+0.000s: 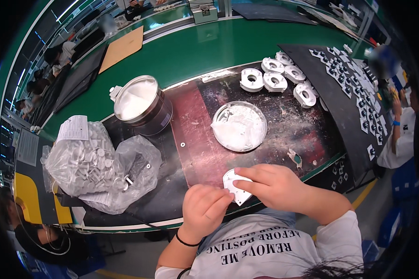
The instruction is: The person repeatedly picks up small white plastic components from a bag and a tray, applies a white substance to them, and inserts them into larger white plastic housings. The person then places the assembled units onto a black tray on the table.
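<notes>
By the near edge of the scuffed dark surface (284,125), left hand (202,209) and right hand (277,186) pinched a flat white holed plate (240,195), seemingly mid-fiddle; next move probably needed steady fingertips.

"Where could the left hand (202,209) pass?"
"Straight ahead, along the bare red strip (193,123) between the metal pail (160,116) and round dish (264,134); a small white ring (183,146) lies on it."
"Farther left?"
"The bulging plastic bag (86,162) blocks that side."
"The right hand (282,188)?"
"Open bench top (295,128) right of the dish, bounded by white housings (275,88) beyond and the black sheet (335,111) alongside."
</notes>
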`<action>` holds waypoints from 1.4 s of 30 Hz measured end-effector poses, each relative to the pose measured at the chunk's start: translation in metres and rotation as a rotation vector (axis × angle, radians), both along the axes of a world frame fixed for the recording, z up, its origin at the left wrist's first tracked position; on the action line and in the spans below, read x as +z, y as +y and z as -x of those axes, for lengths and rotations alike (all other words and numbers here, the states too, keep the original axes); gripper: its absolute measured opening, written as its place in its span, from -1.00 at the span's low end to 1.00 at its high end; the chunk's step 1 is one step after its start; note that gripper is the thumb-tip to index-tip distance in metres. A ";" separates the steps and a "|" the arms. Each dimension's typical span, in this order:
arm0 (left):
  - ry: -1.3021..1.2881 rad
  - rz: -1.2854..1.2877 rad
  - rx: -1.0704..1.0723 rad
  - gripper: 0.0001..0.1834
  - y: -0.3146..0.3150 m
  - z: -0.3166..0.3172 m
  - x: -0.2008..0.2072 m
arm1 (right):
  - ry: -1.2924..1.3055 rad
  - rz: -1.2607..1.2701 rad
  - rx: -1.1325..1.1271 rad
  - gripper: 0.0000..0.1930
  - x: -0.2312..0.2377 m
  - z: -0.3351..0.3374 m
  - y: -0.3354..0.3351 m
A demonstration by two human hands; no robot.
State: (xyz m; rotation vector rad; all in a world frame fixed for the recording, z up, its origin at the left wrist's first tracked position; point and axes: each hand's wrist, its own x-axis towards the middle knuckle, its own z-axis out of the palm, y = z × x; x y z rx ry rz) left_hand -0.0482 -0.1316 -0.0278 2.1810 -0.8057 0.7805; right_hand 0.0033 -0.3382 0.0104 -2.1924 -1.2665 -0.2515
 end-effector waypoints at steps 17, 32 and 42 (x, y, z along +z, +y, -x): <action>0.475 0.116 -0.009 -0.48 -0.002 -0.007 0.000 | 0.127 -0.032 -0.244 -0.57 -0.019 0.025 0.005; 0.681 0.200 -0.033 -0.16 -0.006 0.000 -0.012 | 0.026 0.024 -0.188 -0.65 -0.023 0.017 0.002; 0.643 0.199 -0.029 -0.13 -0.006 0.000 -0.015 | 0.054 0.080 -0.186 -0.66 -0.018 0.015 0.000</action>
